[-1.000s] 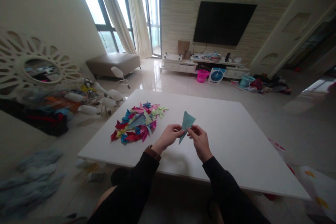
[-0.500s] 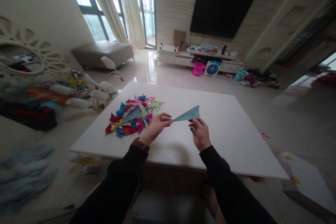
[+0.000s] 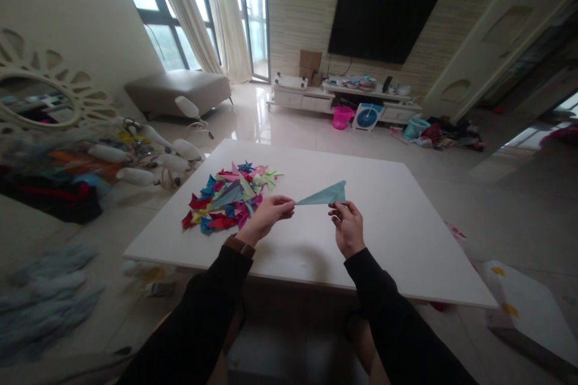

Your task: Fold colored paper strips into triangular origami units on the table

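Above the white table (image 3: 383, 240) I hold a pale teal folded paper (image 3: 323, 194), a long triangle with its narrow tip to the left. My left hand (image 3: 271, 213) pinches that narrow tip between thumb and fingers. My right hand (image 3: 347, 225) grips the lower edge near the wide end, the other fingers curled below. To the left of my left hand lies a heap of folded paper pieces (image 3: 221, 222) in red, blue, pink, yellow and green. A larger grey-blue folded piece (image 3: 229, 194) rests on top of the heap.
White lamp heads (image 3: 135, 177) on a branching stand crowd the table's left side. A white box (image 3: 533, 301) stands on the floor at the right. Beyond the table are a pink basket (image 3: 342, 118), a blue fan (image 3: 367, 117) and a low white cabinet (image 3: 289, 99).
My left hand has closed its fingers more tightly at the narrow tip and shifted slightly left. My right hand has moved a little to the right with the wide end.
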Tool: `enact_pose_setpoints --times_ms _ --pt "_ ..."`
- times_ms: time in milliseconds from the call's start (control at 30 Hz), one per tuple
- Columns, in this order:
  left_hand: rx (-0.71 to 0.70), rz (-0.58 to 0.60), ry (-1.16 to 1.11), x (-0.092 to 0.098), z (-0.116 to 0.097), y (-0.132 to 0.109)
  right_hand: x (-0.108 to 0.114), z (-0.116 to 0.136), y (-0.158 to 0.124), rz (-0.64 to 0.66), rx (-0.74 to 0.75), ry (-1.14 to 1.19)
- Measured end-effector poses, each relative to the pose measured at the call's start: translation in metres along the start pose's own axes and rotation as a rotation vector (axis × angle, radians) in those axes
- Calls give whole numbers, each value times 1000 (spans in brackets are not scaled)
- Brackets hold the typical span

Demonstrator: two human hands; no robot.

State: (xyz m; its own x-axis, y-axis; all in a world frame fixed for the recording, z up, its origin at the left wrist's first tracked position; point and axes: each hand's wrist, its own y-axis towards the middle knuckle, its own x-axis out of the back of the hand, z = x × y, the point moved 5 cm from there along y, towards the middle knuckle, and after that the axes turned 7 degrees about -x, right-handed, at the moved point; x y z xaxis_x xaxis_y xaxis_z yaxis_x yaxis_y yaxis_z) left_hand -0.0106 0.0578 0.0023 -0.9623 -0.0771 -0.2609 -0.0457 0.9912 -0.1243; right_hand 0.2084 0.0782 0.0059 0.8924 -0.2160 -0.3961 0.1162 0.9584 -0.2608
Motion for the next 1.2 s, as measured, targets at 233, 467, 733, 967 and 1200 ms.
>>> enact_pose_setpoints --times_ms 233,467,733,967,1200 --pt "-80 -2 119 1 -5 1 0 -1 2 5 3 -27" --pt "-135 18 236 3 -13 1 1 -2 4 8 -9 -1" --pt "-88 40 59 1 -12 -1 -1 -3 3 41 -23 -9" --pt "-105 54 193 1 -11 0 -6 -4 -1 76 -52 -17" --pt "-118 63 201 2 -13 -1 -5 -2 -1 66 9 -70"
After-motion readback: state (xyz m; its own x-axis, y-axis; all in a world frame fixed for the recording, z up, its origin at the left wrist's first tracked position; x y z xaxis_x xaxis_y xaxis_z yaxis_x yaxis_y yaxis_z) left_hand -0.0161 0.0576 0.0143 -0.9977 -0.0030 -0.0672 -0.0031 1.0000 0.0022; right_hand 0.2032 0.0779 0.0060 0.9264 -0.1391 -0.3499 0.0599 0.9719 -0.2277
